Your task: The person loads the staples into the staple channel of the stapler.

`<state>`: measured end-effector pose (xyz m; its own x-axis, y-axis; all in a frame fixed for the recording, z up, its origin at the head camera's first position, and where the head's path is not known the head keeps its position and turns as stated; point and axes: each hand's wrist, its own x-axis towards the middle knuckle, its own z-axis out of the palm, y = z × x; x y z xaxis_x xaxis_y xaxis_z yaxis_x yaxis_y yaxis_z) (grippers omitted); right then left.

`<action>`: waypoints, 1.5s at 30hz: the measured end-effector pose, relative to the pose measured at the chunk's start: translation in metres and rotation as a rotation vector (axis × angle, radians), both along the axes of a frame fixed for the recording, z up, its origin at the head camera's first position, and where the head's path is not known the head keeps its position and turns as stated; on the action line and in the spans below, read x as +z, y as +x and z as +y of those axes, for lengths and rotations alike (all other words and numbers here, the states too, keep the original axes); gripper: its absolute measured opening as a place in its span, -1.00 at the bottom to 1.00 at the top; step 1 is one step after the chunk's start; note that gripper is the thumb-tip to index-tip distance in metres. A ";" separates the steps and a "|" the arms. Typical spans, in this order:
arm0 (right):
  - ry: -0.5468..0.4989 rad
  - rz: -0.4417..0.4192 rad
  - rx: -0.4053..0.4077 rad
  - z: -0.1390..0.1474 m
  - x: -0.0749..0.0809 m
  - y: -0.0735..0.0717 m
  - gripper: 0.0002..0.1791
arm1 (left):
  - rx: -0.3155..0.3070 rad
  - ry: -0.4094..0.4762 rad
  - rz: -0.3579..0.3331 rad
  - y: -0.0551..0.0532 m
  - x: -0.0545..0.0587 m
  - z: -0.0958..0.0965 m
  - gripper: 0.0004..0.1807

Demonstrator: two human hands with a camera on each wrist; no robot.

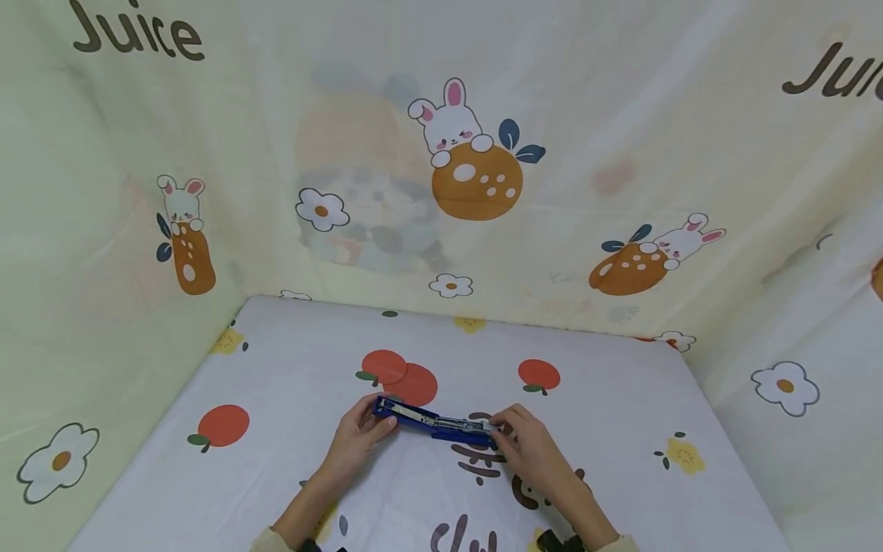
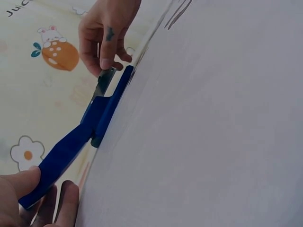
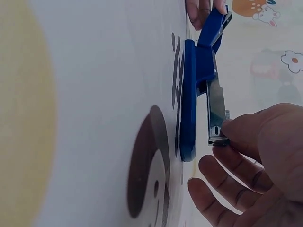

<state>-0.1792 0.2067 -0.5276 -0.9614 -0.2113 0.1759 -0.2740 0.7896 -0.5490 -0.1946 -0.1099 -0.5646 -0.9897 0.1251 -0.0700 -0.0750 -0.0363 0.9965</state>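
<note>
Blue stapler (image 1: 455, 437) laid open, held at both ends

Nearest me, at the bottom edge of the head view, are two pale sleeves (image 1: 270, 541), with a dark fitting (image 1: 560, 541) at the right wrist. The forearms run up from there toward the lower middle of the frame.

The left hand (image 1: 353, 446) grips the far end of the stapler's raised cover (image 2: 64, 153), the thumb along one face and fingers curled behind. The right hand (image 1: 533, 454) pinches the tip of the metal magazine (image 3: 217, 104) between thumb and index finger; its other fingers curve, spread apart from the metal.

The stapler stretches between them, just below the middle of the frame, cover tipped back to the left, magazine and base (image 3: 189, 104) to the right. A gap shows between magazine and base. The base sits low over the white tablecloth (image 1: 607, 429); whether it touches, I cannot tell.

Beyond the stapler, the cloth carries printed red fruits (image 1: 410, 383), two of them overlapping. Farther off, filling the upper frame, hangs a cream curtain (image 1: 552, 268) with rabbits on orange fruit, white flowers, and "Juice" lettering at upper left.
</note>
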 end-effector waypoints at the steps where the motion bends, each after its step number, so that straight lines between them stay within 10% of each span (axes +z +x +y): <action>1: -0.002 -0.001 0.000 0.000 0.000 0.000 -0.82 | -0.002 0.003 0.000 0.000 0.000 0.000 -0.43; 45: -0.186 -0.097 -0.075 0.002 -0.004 0.007 -0.73 | 0.009 -0.008 -0.007 0.000 0.000 0.000 -0.44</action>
<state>-0.1720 0.2083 -0.5312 -0.9875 -0.1115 0.1115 -0.1577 0.6884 -0.7080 -0.1944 -0.1096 -0.5643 -0.9902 0.1159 -0.0783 -0.0822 -0.0295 0.9962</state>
